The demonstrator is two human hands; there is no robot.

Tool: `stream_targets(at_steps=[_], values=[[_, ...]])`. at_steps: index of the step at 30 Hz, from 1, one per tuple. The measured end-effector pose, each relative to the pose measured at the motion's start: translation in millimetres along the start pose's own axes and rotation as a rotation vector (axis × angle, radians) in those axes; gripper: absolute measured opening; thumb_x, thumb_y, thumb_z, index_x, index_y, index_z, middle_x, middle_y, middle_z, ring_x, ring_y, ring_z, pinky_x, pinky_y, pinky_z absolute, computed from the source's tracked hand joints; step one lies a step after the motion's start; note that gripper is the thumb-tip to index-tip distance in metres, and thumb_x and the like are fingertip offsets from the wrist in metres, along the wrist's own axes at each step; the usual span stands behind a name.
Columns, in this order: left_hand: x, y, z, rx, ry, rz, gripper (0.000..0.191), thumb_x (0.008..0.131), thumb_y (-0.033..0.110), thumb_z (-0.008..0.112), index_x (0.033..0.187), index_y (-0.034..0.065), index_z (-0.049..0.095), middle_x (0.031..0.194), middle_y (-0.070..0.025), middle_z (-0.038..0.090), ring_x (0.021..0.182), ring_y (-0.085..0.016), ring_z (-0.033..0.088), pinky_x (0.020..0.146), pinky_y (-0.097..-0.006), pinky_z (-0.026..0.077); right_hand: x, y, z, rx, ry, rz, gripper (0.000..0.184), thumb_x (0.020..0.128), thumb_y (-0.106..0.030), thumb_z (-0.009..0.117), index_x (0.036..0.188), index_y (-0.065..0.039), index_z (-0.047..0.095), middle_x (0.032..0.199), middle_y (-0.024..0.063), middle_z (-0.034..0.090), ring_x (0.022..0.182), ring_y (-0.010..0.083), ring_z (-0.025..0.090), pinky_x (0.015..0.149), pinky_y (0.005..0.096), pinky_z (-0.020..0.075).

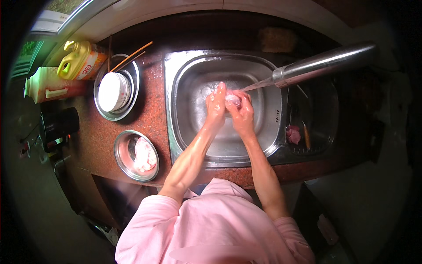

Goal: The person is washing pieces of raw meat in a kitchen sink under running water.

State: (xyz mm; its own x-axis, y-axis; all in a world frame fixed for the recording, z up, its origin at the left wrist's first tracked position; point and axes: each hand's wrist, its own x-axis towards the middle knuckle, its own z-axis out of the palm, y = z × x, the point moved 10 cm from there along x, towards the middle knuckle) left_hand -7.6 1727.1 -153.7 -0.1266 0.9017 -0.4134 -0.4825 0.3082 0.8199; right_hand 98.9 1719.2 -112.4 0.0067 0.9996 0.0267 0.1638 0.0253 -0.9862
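Observation:
Between my two wet hands is a piece of raw meat (pixel 233 99), pale pink and partly covered by my fingers. My right hand (pixel 243 114) curls around its right side, thumb across the front. With its fingers nearly straight, my left hand (pixel 216 105) presses against the left side of the same piece. Both hands are over the stainless steel sink basin (pixel 201 138). A stream of water (pixel 257 85) runs from the metal faucet (pixel 323 64) onto the meat and fingers.
A metal bowl (pixel 120 165) with pale raw meat (pixel 145 155) stands left. Behind it are stacked bowls (pixel 113 92) with chopsticks (pixel 132 56), a yellow detergent jug (pixel 80 61) and a plastic pitcher (pixel 52 84). Right of the basin lie another meat piece (pixel 293 134) and a wooden-handled utensil (pixel 307 136).

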Motion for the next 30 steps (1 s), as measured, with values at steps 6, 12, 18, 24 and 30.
stream_targets(at_steps=[6, 12, 18, 24, 30], values=[[-9.0, -19.4, 20.5, -0.233, -0.172, -0.249, 0.039, 0.089, 0.032, 0.053, 0.111, -0.0013, 0.053, 0.095, -0.0080, 0.061, 0.073, -0.013, 0.059, 0.063, -0.0246, 0.049, 7.1, 37.9, -14.8, 0.363, 0.130, 0.281, 0.010, 0.081, -0.005, 0.057, 0.091, 0.000, 0.058, 0.083, 0.0030, 0.056, 0.076, 0.0090, 0.051, 0.066, 0.0232, 0.0437], [-4.0, -2.3, 17.6, -0.085, -0.189, -0.051, 0.034, 0.088, 0.023, 0.054, 0.113, 0.0017, 0.047, 0.091, -0.0093, 0.061, 0.065, -0.011, 0.057, 0.053, -0.0212, 0.047, 17.7, 51.0, -21.0, 0.422, 0.142, 0.462, 0.013, 0.086, -0.015, 0.053, 0.082, -0.002, 0.056, 0.065, -0.0014, 0.050, 0.054, 0.0043, 0.044, 0.045, 0.0194, 0.0368], [1.2, -2.0, 21.7, 0.017, -0.195, -0.066, 0.026, 0.091, 0.023, 0.048, 0.105, 0.0012, 0.049, 0.083, -0.0089, 0.061, 0.059, -0.011, 0.054, 0.047, -0.0221, 0.041, 4.8, 34.3, -10.3, 0.454, 0.080, 0.480, 0.012, 0.091, -0.016, 0.048, 0.094, -0.005, 0.053, 0.069, -0.0002, 0.052, 0.049, 0.0033, 0.042, 0.038, 0.0176, 0.0286], [4.2, 16.7, 8.2, 0.263, -0.051, 0.264, 0.027, 0.093, 0.024, 0.046, 0.092, -0.0013, 0.056, 0.082, -0.0086, 0.060, 0.068, -0.014, 0.055, 0.061, -0.0269, 0.045, 13.0, 29.2, -9.3, 0.215, 0.072, 0.283, 0.014, 0.092, -0.016, 0.044, 0.094, -0.005, 0.053, 0.070, -0.0007, 0.053, 0.050, 0.0032, 0.043, 0.037, 0.0173, 0.0277], [-7.3, 39.3, 12.6, 0.254, 0.046, 0.206, 0.030, 0.094, 0.024, 0.044, 0.090, -0.0026, 0.057, 0.080, -0.0103, 0.059, 0.070, -0.016, 0.055, 0.063, -0.0294, 0.044, 5.8, 24.9, -2.3, 0.448, 0.057, 0.476, 0.016, 0.092, -0.014, 0.044, 0.099, -0.004, 0.054, 0.072, 0.0017, 0.055, 0.052, 0.0055, 0.047, 0.042, 0.0198, 0.0341]])
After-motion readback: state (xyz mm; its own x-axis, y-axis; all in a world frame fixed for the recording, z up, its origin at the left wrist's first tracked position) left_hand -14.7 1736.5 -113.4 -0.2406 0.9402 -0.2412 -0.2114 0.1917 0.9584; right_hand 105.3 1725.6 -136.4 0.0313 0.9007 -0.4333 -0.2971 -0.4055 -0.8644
